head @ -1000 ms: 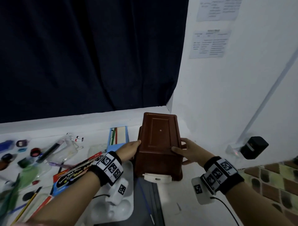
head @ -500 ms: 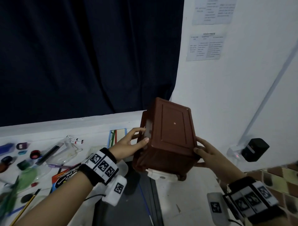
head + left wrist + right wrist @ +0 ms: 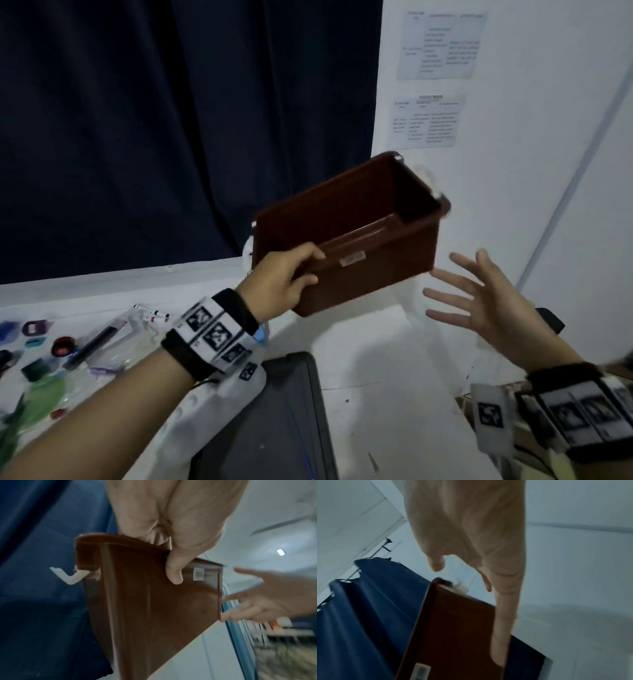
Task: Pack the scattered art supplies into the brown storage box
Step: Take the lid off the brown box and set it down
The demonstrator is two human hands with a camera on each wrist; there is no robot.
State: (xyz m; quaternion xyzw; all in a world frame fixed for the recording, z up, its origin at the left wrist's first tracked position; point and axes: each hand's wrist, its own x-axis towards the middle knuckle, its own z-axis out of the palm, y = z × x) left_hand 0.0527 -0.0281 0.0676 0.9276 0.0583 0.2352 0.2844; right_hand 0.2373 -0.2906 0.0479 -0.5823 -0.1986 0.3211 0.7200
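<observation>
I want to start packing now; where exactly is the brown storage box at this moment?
In the head view the brown storage box is in the air at centre, tilted, with the left hand gripping its near rim.

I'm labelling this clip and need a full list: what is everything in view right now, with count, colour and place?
brown storage box: one, brown with white side latches, held in the air, open side up and tilted, nothing visible inside.
scattered art supplies: many, mixed colours, on the white table at the left; too blurred to count.
white-and-red markers: a few, at the far edge of the pile.
dark tray: one, grey-black, flat on the table below the box.
curtain: one, dark blue, behind the table.
printed sheets: two, white, on the right wall.
left hand: grips the box's near rim.
right hand: fingers spread, beside the box, apart from it.
</observation>
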